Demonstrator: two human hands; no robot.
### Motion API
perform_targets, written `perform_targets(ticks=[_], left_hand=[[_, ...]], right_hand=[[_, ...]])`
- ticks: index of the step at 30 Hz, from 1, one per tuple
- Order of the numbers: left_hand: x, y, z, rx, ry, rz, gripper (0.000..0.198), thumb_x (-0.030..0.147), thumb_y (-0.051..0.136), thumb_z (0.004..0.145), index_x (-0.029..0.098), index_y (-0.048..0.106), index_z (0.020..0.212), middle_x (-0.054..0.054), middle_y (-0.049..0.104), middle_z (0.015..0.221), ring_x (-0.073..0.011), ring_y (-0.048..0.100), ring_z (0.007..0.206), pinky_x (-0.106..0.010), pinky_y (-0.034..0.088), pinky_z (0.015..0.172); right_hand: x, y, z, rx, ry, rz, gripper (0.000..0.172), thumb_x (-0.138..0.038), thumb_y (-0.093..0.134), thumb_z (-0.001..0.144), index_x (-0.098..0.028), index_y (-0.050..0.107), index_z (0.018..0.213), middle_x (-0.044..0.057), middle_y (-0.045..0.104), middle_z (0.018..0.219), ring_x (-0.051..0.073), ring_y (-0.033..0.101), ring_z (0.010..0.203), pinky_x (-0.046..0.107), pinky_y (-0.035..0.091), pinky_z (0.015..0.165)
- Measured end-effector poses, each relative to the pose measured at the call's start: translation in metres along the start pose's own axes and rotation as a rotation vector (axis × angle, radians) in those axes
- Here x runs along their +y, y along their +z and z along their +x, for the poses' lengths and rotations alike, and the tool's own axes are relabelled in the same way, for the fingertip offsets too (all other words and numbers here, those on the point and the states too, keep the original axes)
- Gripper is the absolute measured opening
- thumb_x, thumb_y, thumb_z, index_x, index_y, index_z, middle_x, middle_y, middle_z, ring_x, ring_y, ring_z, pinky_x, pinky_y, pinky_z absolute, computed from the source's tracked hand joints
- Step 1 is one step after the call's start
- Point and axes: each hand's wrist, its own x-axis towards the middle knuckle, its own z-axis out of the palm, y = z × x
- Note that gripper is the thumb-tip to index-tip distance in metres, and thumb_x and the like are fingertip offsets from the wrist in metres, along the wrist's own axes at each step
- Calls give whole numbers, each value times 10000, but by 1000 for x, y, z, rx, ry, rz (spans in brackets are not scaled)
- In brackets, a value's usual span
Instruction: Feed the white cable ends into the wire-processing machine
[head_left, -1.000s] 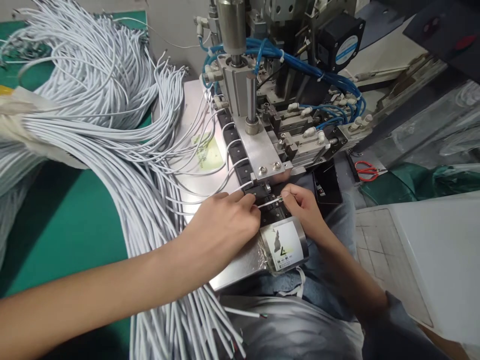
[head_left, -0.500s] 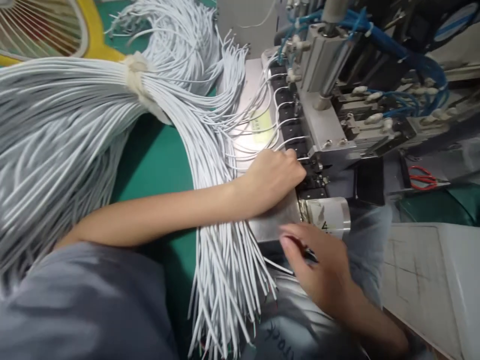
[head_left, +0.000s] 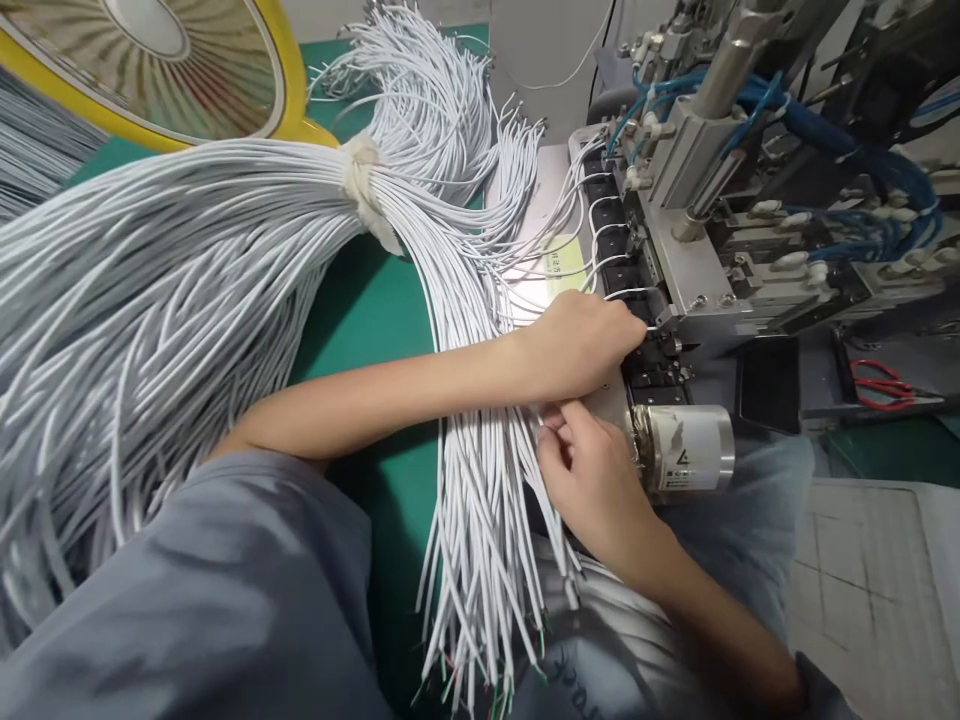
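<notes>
White cables (head_left: 480, 500) vanish beneath the left hand (head_left: 581, 340); right hand (head_left: 596, 485) grip unclear.

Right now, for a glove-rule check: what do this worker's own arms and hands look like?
Both hands are bare: no gloves, rings or watch on the left hand or right hand. The left forearm and right forearm are uncovered. A loose grey short sleeve covers the left upper arm; a grey sleeve edge shows on the right arm.

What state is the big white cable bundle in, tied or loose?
Tied. A pale band wraps the cable bundle at one spot, and the cables fan out on both sides of it.
</notes>
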Motion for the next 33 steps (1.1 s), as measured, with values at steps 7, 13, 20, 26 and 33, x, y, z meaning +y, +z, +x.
perform_targets(ticks=[7, 13, 20, 26, 33], left_hand=[[29, -14, -9, 25, 353, -610, 264, 247, 415, 946, 151, 643, 855, -43, 625, 834, -112, 570, 739, -229, 443, 665], [29, -6, -9, 22, 355, -725, 258, 311, 442, 942, 138, 634, 926, -53, 635, 840, -129, 578, 765, -233, 446, 685], [22, 3, 1, 268, 272, -841, 229, 197, 452, 910, 127, 668, 887, -37, 596, 737, -111, 565, 699, -218, 453, 653], [23, 0, -2, 331, 240, -905, 215, 198, 470, 902, 116, 669, 916, -26, 603, 669, -97, 551, 610, -197, 438, 573], [23, 5, -2, 289, 336, -885, 269, 176, 400, 925, 109, 660, 908, -8, 558, 591, -94, 522, 568, -190, 428, 552]], right_hand=[[8, -44, -31, -71, -89, -129, 213, -181, 390, 849, -205, 517, 680, 67, 585, 577, 181, 500, 459, 308, 299, 453], [41, -89, -30, 193, 52, 67, 80, -243, 557, 827, -218, 630, 845, 24, 645, 665, 157, 573, 539, 261, 409, 480], [55, -94, -12, 404, 126, 606, 178, -363, 621, 807, -213, 656, 896, 28, 667, 727, 132, 574, 554, 270, 479, 515], [60, -90, 1, 427, -41, 719, 80, -296, 660, 788, -225, 688, 811, 18, 629, 758, 106, 527, 584, 252, 425, 517], [63, -100, 8, 334, -93, 627, 151, -334, 726, 711, -201, 657, 693, 11, 574, 667, 133, 524, 632, 269, 413, 538]])
